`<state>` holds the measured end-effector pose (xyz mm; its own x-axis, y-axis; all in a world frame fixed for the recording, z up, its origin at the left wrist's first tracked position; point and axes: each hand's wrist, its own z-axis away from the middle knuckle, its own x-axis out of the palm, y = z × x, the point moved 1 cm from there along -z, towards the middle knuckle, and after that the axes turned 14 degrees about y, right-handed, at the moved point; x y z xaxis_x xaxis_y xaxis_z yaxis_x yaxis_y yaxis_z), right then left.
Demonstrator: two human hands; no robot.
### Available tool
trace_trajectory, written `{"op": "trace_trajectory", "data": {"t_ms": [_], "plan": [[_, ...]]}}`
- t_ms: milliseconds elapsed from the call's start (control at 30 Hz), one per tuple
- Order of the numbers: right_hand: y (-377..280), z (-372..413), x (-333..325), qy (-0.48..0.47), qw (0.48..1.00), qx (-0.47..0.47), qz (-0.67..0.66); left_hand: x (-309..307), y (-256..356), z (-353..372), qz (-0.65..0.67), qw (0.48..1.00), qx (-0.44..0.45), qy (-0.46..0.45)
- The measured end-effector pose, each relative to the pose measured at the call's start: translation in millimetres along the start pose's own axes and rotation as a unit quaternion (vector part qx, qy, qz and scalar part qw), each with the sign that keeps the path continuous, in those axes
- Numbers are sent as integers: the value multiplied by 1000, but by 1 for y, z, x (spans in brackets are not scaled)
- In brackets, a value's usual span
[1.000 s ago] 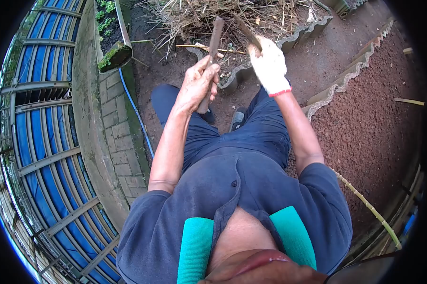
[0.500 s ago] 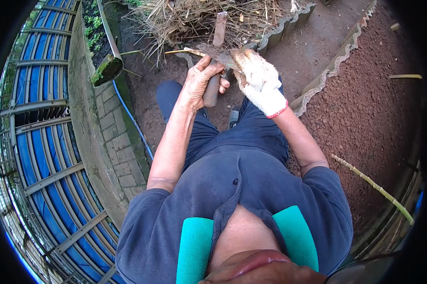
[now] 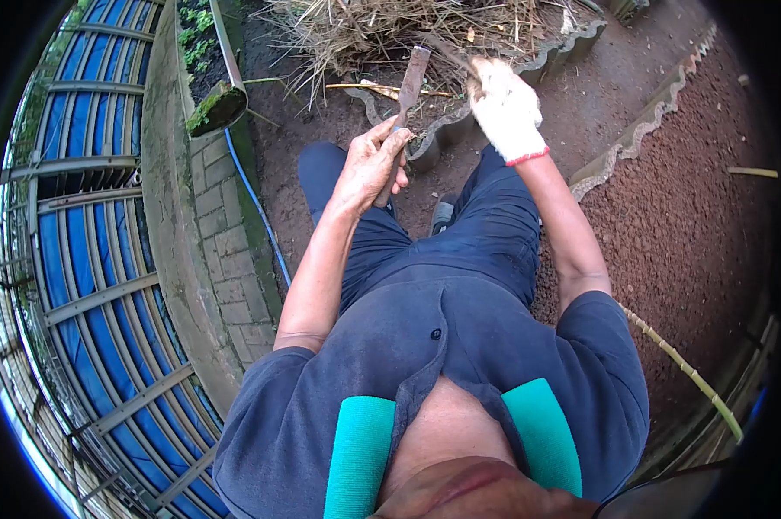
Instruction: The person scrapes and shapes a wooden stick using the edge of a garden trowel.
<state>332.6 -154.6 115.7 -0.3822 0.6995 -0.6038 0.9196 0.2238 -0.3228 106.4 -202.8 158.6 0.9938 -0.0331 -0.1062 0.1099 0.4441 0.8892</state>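
Observation:
My bare left hand (image 3: 370, 164) is closed around the handle of a flat metal-bladed hand tool (image 3: 413, 80), whose blade points up and away from me. To the right of it, my right hand (image 3: 504, 108), in a dirty white glove with a red cuff, is closed on a dark, thin, blade-like piece (image 3: 446, 52) that sticks out to the upper left. The hands are apart, above and just beyond my knees. Behind the tool lies dry straw (image 3: 364, 30), with a thin stick (image 3: 386, 89) at its near edge.
Wavy grey sheet edging (image 3: 559, 52) borders the straw bed. Another wavy edge (image 3: 620, 156) borders reddish soil (image 3: 667, 233) on the right. On the left are a brick path (image 3: 226, 251), a blue hose (image 3: 256, 203) and a mossy gutter end (image 3: 217, 110). A jointed stalk (image 3: 684, 368) lies lower right.
My hands have moved apart. The gloved right hand has shifted up and right with the dark piece, away from my left hand. The tool's blade now tilts right and shows fully.

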Motion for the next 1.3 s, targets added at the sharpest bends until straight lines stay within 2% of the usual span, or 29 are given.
{"op": "trace_trajectory", "data": {"t_ms": [100, 133, 167, 233, 300, 333, 433, 467, 567, 633, 700, 733, 767, 833, 867, 933, 1033, 1100, 1133, 1167, 1233, 1300], "plan": [[-38, 10, -15, -44, 984, -135, -107, 0, -12, -16, 53, 999, 5, 5], [-54, 9, -25, -107, 981, -148, -65, 3, -1, -12, 57, 998, -1, 13], [-49, 15, -16, -72, 981, -162, -76, 1, 1, -12, 31, 1000, 1, 2], [-24, 19, 18, -7, 992, -95, -81, 0, 3, -2, -1, 999, 39, 5], [-8, 2, 22, -30, 998, 23, -58, -5, -5, 0, -39, 999, 38, -2], [0, -2, 25, -15, 998, 29, -57, -6, -6, 4, -38, 997, 72, 0], [-23, 3, 13, 59, 997, 30, -42, -8, 0, 5, -53, 996, 69, 35], [-31, 4, 9, 60, 998, 21, -12, -9, 1, 7, -59, 996, 60, 30], [-31, -3, 3, -47, 993, 107, 18, -12, 6, 6, -63, 997, 49, 11], [-25, -3, 5, 25, 991, 133, 17, -11, 7, 8, -44, 998, 44, -6], [-33, -7, -9, 111, 991, 41, -58, -8, 13, 7, -9, 999, 40, 4], [-41, -7, -11, 125, 987, 2, -97, -6, 13, 8, 10, 999, 34, 9], [-40, 10, 2, 177, 972, -84, -127, -5, 12, 7, 20, 999, 38, 6], [-70, 0, -32, -10, 984, -137, -116, -3, 13, -2, 40, 998, 50, -1], [-70, 1, -32, -2, 981, -157, -115, -7, 8, -6, 26, 999, 32, -7], [-65, 4, -28, 13, 973, -199, -111, -3, 17, 1, -1, 998, 56, 2], [-49, -12, -7, -24, 992, -100, -69, -4, 19, 10, -43, 997, 59, -2], [-26, -28, 10, 56, 990, -45, -125, -7, 9, 17, -46, 998, 45, -19], [-16, -34, 11, 58, 991, -22, -116, -7, 9, 24, -36, 998, 58, -12], [-9, -41, 9, 63, 992, 2, -105, -10, 7, 25, 17, 998, 41, -39], [-11, -46, -7, 112, 982, 63, -140, -12, 15, 26, 82, 996, 35, -28], [-34, -45, -37, 113, 983, 62, -134, -18, 17, 18, 139, 989, 48, -33]]}}
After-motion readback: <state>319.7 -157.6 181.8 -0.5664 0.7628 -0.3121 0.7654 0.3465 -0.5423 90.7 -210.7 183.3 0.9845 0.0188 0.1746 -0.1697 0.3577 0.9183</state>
